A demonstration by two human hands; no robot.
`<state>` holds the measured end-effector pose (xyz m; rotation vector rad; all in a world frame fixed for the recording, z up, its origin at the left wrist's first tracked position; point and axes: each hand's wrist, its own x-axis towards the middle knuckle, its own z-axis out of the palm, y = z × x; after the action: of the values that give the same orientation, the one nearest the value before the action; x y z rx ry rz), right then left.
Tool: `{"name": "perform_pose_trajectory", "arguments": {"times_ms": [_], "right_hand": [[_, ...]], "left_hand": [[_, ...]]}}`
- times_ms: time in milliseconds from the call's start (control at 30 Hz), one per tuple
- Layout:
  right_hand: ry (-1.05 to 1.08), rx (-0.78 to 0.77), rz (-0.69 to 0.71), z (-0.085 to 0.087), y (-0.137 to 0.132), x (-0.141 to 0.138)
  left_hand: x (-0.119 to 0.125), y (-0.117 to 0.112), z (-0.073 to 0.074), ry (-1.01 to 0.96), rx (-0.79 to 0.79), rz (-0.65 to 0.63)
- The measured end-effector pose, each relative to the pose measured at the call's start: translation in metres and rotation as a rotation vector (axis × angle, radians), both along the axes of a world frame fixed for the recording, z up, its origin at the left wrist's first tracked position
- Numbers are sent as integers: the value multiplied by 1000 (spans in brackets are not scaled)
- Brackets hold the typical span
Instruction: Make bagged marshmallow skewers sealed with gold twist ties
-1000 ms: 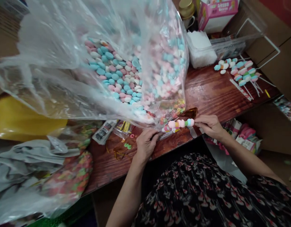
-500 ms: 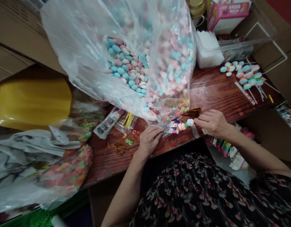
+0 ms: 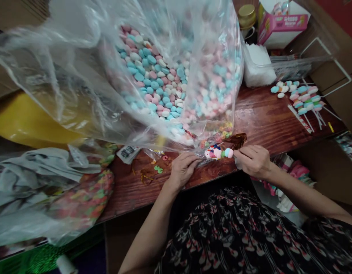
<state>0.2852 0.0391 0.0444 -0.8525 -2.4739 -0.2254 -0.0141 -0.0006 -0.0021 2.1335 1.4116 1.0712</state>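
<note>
The bulk bag (image 3: 113, 95) and skewered sweets (image 3: 306, 99) suggest a small confectionery workroom.

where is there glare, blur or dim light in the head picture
Head view: whitish glare streaks the plastic bag, with softer shine on the table; the candy stick between left hand and right hand looks slightly soft; print on the packet is unreadable; it is dim under the table.

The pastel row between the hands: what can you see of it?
The pastel row is a line of rounded, matte-looking pieces: pinks at the left, then pale green, pale blue and pink. Its left part seems to sit in a clear printed wrapper, apparently held by the left hand. It lies sideways above the wooden table; the right hand is close to its right end, contact unclear.
</note>
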Motion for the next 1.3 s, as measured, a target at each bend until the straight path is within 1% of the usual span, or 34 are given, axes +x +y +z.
{"name": "perform_pose_trajectory", "arguments": {"times_ms": [67, 133, 267, 333, 400, 500, 567, 667, 767, 833, 900, 1000, 1100, 1167, 1300], "right_hand": [[31, -9, -39, -4, -8, -5], [67, -57, -54, -9, -14, -9], [125, -299, -57, -11, -16, -14], [127, -339, -63, -7, -13, -11], [102, -287, -56, -2, -8, -6], [61, -167, -23, 4, -4, 2], [65, -107, -5, 4, -4, 5], [107, -44, 36, -1, -6, 8], [132, -35, 60, -8, -9, 9], [112, -53, 64, -11, -9, 9], [81, -65, 75, -12, -7, 9], [44, -45, 88, -12, -4, 7], [39, 3, 46, -12, -3, 5], [63, 28, 14, -13, -2, 3], [70, 24, 21, -16, -3, 0]], "left_hand": [[1, 0, 1, -8, -13, 12], [2, 1, 2, -2, -15, 18], [2, 1, 2, 1, -8, 9], [2, 0, 1, -3, -19, 14], [1, 0, 1, -12, -32, 28], [1, 0, 1, -41, -50, 45], [0, 0, 0, -62, -61, 47], [0, 1, 0, -72, -75, 45], [1, 0, 1, -62, -78, 45], [1, 1, 2, -45, -81, 44], [1, 1, 4, -28, -87, 39], [2, 0, 5, 3, -73, 38], [4, -2, 7, 70, -58, 36], [5, -2, 11, 115, -75, 35], [9, 2, 19, 283, -117, -44]]}}
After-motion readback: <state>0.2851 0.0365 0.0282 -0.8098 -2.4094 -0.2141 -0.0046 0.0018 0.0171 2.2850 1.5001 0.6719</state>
